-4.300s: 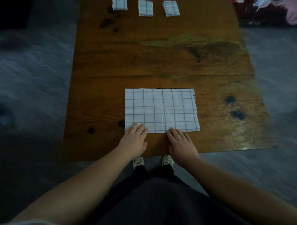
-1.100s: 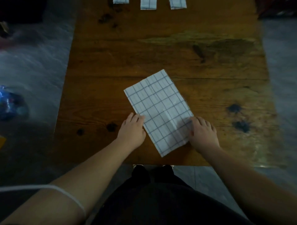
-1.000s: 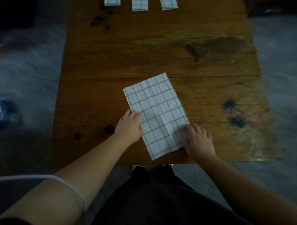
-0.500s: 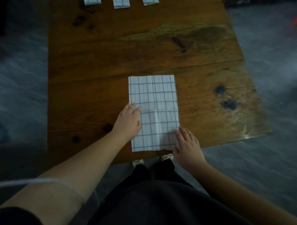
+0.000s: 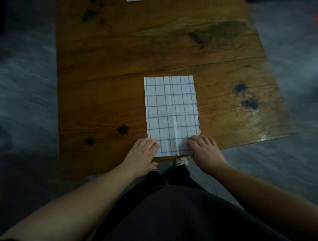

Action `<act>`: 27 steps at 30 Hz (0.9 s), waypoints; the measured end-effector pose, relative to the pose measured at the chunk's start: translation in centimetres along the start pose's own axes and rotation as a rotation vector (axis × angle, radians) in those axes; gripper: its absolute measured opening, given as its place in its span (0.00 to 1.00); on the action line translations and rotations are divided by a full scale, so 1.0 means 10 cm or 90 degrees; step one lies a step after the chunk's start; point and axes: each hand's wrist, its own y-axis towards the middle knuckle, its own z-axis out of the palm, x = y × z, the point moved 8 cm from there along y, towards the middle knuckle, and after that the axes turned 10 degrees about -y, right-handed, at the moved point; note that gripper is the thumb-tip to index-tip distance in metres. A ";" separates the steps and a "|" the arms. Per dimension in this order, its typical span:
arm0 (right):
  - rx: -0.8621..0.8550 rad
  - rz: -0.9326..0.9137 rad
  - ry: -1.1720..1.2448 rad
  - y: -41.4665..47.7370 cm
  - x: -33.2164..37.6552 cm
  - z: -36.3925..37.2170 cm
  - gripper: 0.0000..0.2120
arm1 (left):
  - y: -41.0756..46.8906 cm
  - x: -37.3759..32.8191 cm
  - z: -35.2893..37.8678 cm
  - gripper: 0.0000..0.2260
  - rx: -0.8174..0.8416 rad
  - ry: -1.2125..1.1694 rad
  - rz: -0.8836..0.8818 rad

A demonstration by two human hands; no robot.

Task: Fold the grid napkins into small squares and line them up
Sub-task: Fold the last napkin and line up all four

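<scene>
Wooden table (image 5: 110,96), flat grid napkin (image 5: 172,110)

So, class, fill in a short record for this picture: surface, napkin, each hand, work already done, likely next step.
Surface: wooden table
Napkin: grid napkin lying flat, long side running away from the person, a crease down its length
Left: left hand, fingers resting on the near left corner
Right: right hand, fingers resting on the near right corner
Done: the edge of one folded napkin shows at the far end
Next: probably fold the near edge over to the far edge
</scene>
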 end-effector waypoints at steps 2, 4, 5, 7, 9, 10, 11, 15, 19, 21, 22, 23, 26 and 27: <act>-0.026 -0.005 0.005 -0.04 0.02 -0.01 0.24 | -0.04 -0.02 0.02 0.27 -0.007 0.013 0.013; -0.035 -0.011 0.015 -0.08 0.03 -0.02 0.22 | -0.09 -0.03 0.03 0.23 -0.033 0.014 0.028; -0.036 -0.013 0.021 -0.10 0.03 -0.01 0.22 | -0.12 -0.04 0.03 0.20 -0.048 0.005 0.035; -0.043 -0.014 0.028 -0.13 0.04 -0.02 0.21 | -0.17 -0.05 0.01 0.13 -0.077 -0.038 0.040; -0.063 -0.005 0.040 -0.14 0.02 -0.07 0.16 | -0.19 -0.05 -0.05 0.10 -0.101 -0.076 0.035; -0.073 0.005 0.051 -0.14 0.00 -0.10 0.13 | -0.19 -0.05 -0.09 0.09 -0.112 -0.087 0.033; -0.082 0.018 0.064 -0.14 -0.03 -0.13 0.10 | -0.19 -0.04 -0.13 0.09 -0.123 -0.097 0.031; -0.124 0.085 0.133 -0.07 -0.17 -0.35 0.07 | -0.17 0.04 -0.29 0.10 -0.161 -0.140 0.007; -0.173 0.082 0.177 0.03 -0.23 -0.62 0.08 | -0.10 0.03 -0.49 0.13 -0.180 -0.141 0.005; -0.196 0.078 0.182 0.10 -0.25 -0.78 0.08 | -0.05 0.02 -0.65 0.09 -0.206 -0.159 -0.007; -0.213 0.079 0.185 0.14 -0.28 -0.88 0.08 | -0.01 0.03 -0.74 0.08 -0.220 -0.182 -0.023; -0.232 0.082 0.190 0.18 -0.31 -0.97 0.08 | 0.03 0.06 -0.83 0.06 -0.232 -0.211 -0.045; -0.264 0.099 0.200 0.35 -0.42 -1.21 0.06 | 0.19 0.17 -1.13 0.06 -0.262 -0.283 -0.108; -0.264 0.108 0.200 0.42 -0.46 -1.27 0.05 | 0.25 0.19 -1.24 0.06 -0.271 -0.294 -0.118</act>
